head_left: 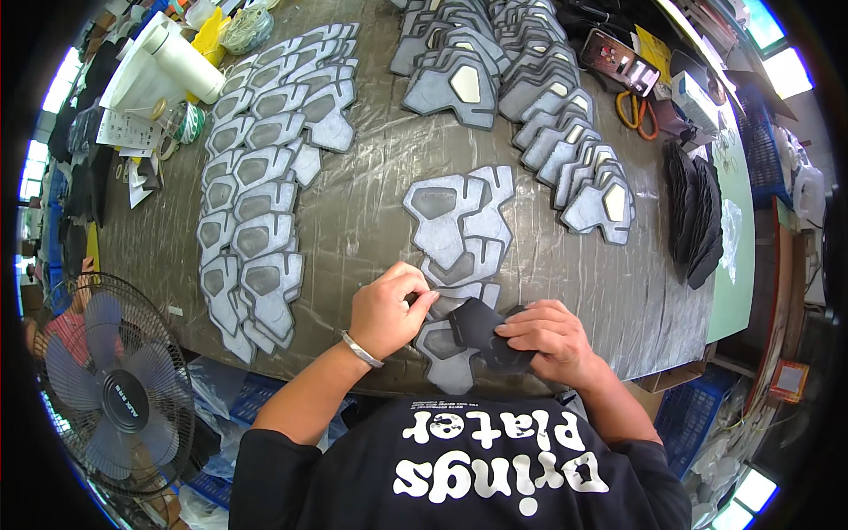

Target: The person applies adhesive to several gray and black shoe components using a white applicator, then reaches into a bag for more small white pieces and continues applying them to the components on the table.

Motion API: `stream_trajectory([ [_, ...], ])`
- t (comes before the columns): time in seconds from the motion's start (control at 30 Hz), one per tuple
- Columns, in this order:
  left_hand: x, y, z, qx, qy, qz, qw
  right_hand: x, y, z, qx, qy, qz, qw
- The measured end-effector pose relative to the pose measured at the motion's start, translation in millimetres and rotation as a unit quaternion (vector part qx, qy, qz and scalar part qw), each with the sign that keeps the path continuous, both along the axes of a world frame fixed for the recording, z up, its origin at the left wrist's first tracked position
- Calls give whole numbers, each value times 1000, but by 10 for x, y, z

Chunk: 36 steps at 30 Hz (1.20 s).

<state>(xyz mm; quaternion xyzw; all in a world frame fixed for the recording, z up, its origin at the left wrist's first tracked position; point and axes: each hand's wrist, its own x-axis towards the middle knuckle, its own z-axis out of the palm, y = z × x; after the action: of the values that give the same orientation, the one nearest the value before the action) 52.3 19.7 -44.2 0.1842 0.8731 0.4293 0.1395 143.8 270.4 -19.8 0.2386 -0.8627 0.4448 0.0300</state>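
My right hand (552, 340) has its fingers closed on a black, flat cut piece (481, 329) near the table's front edge. My left hand (389, 305) is pinched together just left of that piece; what lies between its fingertips is too small to make out. Beneath and around both hands lies a short column of grey shaped pieces with dark edges. The nearest grey piece (443, 353) is partly covered by the black one. Farther up the column, another grey piece (439, 212) shows a darker, sunken panel.
Overlapping rows of grey pieces (265, 234) lie at left. Stacks with cream patches (464, 86) stand at the back. Black pieces (692, 212), orange-handled scissors (636, 115) and a phone (618, 62) lie at right. A white bottle (183, 64) stands back left, a fan (119, 389) front left.
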Motion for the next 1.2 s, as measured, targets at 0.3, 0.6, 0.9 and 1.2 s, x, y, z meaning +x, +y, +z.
stream_trajectory([
  [0.3, -17, 14, -40, 24, 79, -24, 996, 322, 467, 26, -287, -132, -359, 878],
  [0.6, 73, -12, 1, 85, 109, 20, 990, -332, 1037, -122, 158, 76, -488, 855],
  [0.9, 12, 160, 257, 369, -203, 174, 890, -409, -443, 309, -177, -227, -118, 951],
  [1.2, -12, 245, 149, 400, -109, 61, 908, -653, -660, 302, -257, -427, -51, 866],
])
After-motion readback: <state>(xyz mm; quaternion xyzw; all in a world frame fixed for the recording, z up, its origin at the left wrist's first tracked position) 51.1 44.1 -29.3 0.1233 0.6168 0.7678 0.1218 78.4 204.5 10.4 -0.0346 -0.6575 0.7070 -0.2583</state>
